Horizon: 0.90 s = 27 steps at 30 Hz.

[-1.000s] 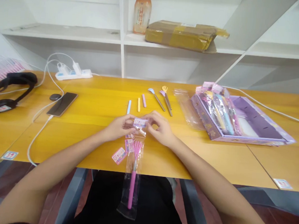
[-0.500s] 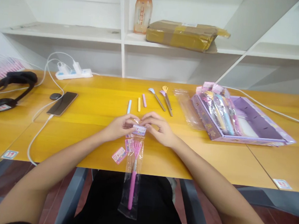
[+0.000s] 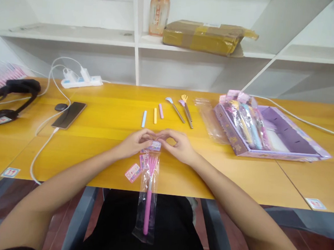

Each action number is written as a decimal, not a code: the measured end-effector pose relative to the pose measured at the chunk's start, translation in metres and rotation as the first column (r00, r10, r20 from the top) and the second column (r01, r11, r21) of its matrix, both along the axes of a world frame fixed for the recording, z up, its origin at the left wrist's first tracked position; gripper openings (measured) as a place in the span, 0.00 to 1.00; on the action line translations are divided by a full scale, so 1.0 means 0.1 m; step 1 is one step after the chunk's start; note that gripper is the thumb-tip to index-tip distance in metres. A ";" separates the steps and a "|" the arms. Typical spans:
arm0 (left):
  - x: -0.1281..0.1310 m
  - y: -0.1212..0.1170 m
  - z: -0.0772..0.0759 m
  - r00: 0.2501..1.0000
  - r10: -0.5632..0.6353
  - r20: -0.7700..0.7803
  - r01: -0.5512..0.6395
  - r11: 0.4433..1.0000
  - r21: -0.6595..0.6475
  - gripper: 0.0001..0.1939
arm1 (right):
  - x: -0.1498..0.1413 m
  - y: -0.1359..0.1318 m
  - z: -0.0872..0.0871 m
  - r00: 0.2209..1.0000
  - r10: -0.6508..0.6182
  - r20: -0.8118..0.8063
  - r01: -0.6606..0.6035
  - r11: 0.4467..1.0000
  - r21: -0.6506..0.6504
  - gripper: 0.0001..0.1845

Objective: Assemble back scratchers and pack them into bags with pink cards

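Note:
My left hand [image 3: 136, 142] pinches the left side of a printed header card [image 3: 154, 146] at the top of a clear plastic bag [image 3: 141, 215]. At the card's right edge, my right hand [image 3: 178, 145] is closed too, its fingertips meeting those of the left. Inside the bag lies a pink back scratcher [image 3: 148, 206], claw end up near the card and handle hanging past the table edge. Two loose pink cards, one at the left [image 3: 133, 173] and another partly behind the bag [image 3: 143, 161], rest beside it. The fingers hide the bag's top edge.
Beyond my hands lie short blue [image 3: 144, 119], yellow [image 3: 155, 115] and purple [image 3: 161, 111] handle tubes, several bare scratcher rods [image 3: 187, 113] and empty plastic bags [image 3: 209, 120]. A purple box [image 3: 283, 155] with bagged scratchers stands right; a phone [image 3: 69, 115] and headset [image 3: 11, 101] lie left.
The fingers of my right hand have curled and drawn in against my left fingertips at the card. The card tilts slightly and sits a little lower between the hands.

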<state>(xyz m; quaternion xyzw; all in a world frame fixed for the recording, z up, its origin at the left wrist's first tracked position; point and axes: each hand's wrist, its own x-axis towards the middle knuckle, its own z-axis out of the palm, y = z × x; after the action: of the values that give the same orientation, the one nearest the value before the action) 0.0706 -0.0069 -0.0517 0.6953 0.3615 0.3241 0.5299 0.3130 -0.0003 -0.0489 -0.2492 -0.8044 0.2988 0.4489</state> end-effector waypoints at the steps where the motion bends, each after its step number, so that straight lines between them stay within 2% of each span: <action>1: 0.01 -0.01 0.00 1.000 -0.005 -0.008 0.004 1.000 -0.006 0.21 | 0.00 0.00 0.01 1.000 -0.017 0.002 0.017 1.000 0.007 0.08; 8: 0.03 -0.02 -0.03 1.000 -0.012 0.001 0.012 0.999 -0.043 0.21 | 0.01 -0.01 0.05 1.000 -0.008 0.010 0.008 1.000 0.021 0.07; 15: 0.05 -0.03 0.03 1.000 -0.013 0.011 0.014 0.996 -0.089 0.16 | -0.01 -0.04 0.06 1.000 0.007 0.002 -0.007 0.998 0.056 0.05; 19: 0.06 -0.04 0.01 0.999 -0.027 -0.027 0.026 0.998 -0.056 0.17 | 0.01 -0.04 0.08 1.000 0.009 -0.027 -0.007 0.998 0.070 0.06; 23: 0.04 -0.05 -0.04 0.994 -0.062 -0.086 0.062 0.998 0.006 0.23 | 0.05 -0.05 0.12 0.990 0.138 0.030 -0.139 0.989 0.058 0.10; 27: 0.02 -0.05 -0.02 0.985 -0.090 -0.150 0.099 0.994 0.049 0.25 | 0.04 -0.03 0.07 0.993 0.112 0.028 -0.112 0.993 0.020 0.07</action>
<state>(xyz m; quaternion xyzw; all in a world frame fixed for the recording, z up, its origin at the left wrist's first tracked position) 0.0723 -0.0124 -0.0536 0.7484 0.3571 0.2562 0.4967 0.3172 -0.0036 -0.0419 -0.2029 -0.8264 0.3113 0.4231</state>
